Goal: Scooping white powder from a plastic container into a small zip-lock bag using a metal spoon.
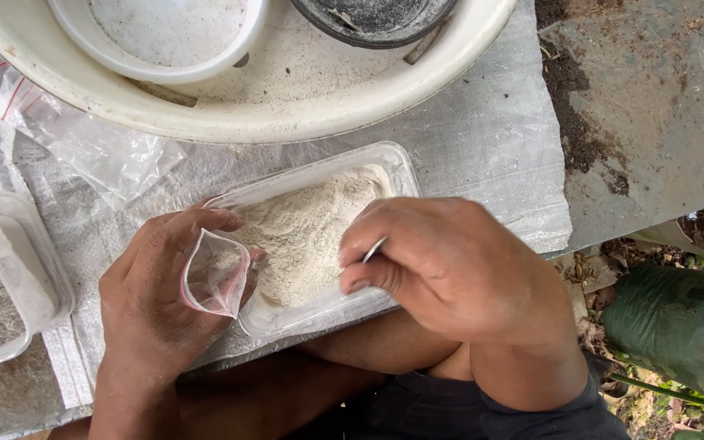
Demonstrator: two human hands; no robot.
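Right hand [450, 269], small bag [215, 273] mouth toward powder tray [319, 236]

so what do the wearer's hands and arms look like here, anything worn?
Both are bare: no gloves, sleeves, rings, watch or bands on the left hand or the right hand, and both forearms are uncovered as far as the frame shows. Nails look short. The only clothing in view is a dark garment at the bottom edge.

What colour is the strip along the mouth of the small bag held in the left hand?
Red or pinkish, edging the clear small bag; seen in the head view.
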